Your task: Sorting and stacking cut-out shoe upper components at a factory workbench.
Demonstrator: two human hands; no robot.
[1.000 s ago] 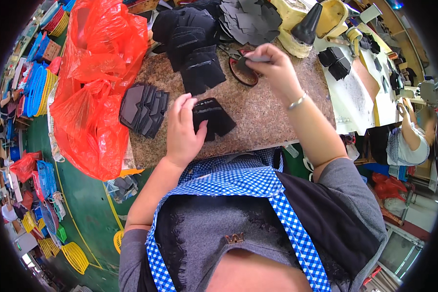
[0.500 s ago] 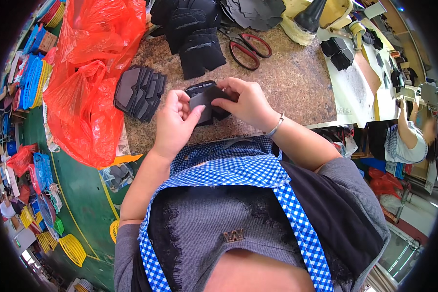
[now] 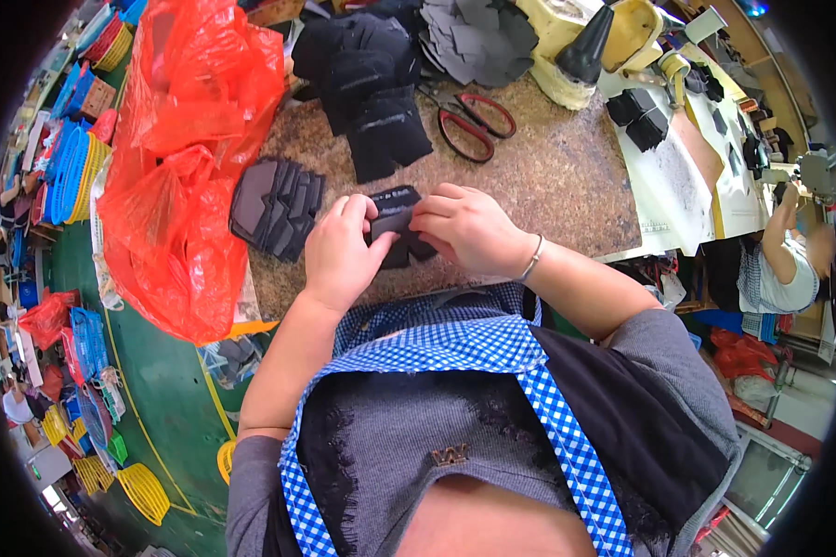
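Observation:
Near the front edge of the worktop, my left hand [image 3: 342,249] and my right hand [image 3: 467,229] meet over a small dark grey flat piece [image 3: 393,224]. The left thumb presses on its left side, fingers curled behind it; the right fingers and thumb pinch its right side. Beneath lies a black cut piece [image 3: 396,199], with a shiny strip along its far edge. Left of my left hand is a fanned stack of dark grey pieces [image 3: 277,206]. Farther away, overlapping black pieces [image 3: 381,121] reach toward my hands. Scissors with red-and-black handles [image 3: 469,125] rest to their right.
A crumpled red plastic bag [image 3: 181,186] hangs over the worktop's left edge. Grey pieces [image 3: 478,42] and a black cone [image 3: 585,46] stand at the back. On white paper [image 3: 678,176] at the right lie black pieces [image 3: 636,119]. Another person [image 3: 778,260] works at the far right.
My right fingers have shifted and lie flatter over the dark grey piece, covering its right end. The piece sits lower on the black one. The whole view has tilted slightly.

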